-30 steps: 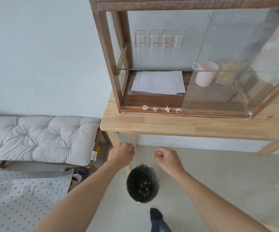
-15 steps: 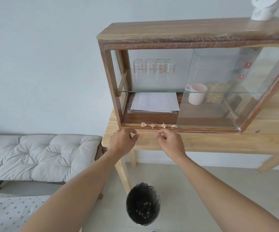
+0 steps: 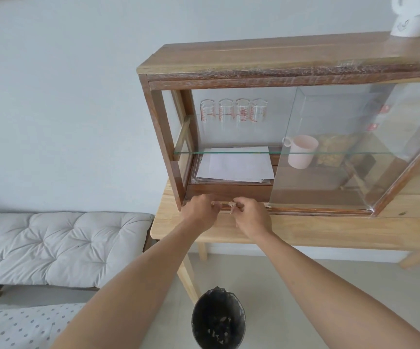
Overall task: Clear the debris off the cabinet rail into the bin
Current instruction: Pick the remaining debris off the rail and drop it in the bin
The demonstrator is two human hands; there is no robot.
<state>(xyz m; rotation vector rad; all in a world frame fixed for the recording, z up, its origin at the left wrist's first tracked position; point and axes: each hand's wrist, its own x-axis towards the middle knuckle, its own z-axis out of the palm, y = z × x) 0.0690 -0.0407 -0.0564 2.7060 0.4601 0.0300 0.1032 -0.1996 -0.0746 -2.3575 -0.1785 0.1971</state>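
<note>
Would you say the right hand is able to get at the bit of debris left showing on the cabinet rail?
Probably yes: the right hand is already at the rail, its fingertips beside the debris, and the sliding glass door stands further right, leaving that stretch open.

Single head view, looks forward-down, close above both hands at cabinet rail (image 3: 304, 210); bin (image 3: 218, 323) below them.

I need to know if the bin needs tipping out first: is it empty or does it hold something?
Not empty: pale scraps lie on the dark bottom of the bin, well below its rim.
</note>
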